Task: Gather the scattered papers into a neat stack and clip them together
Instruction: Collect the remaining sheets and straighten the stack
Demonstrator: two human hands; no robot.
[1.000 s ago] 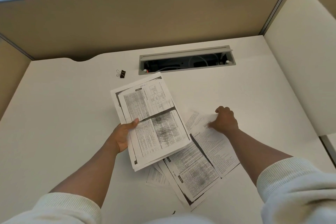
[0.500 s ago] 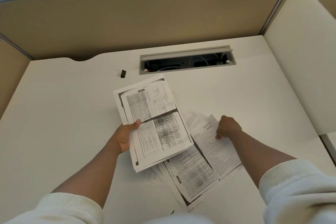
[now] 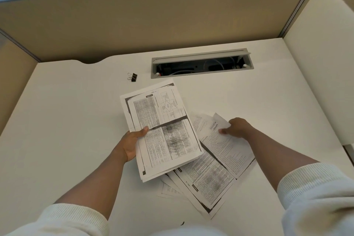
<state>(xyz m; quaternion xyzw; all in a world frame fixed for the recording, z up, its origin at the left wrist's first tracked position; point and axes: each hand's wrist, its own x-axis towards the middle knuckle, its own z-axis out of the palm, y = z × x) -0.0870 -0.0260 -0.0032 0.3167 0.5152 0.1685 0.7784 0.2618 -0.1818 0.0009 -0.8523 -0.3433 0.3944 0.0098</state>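
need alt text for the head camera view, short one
Seen from above, a person's left hand holds a gathered stack of papers over a white desk, while the right hand pinches a loose sheet from the scattered pile. A black binder clip lies untouched farther back.
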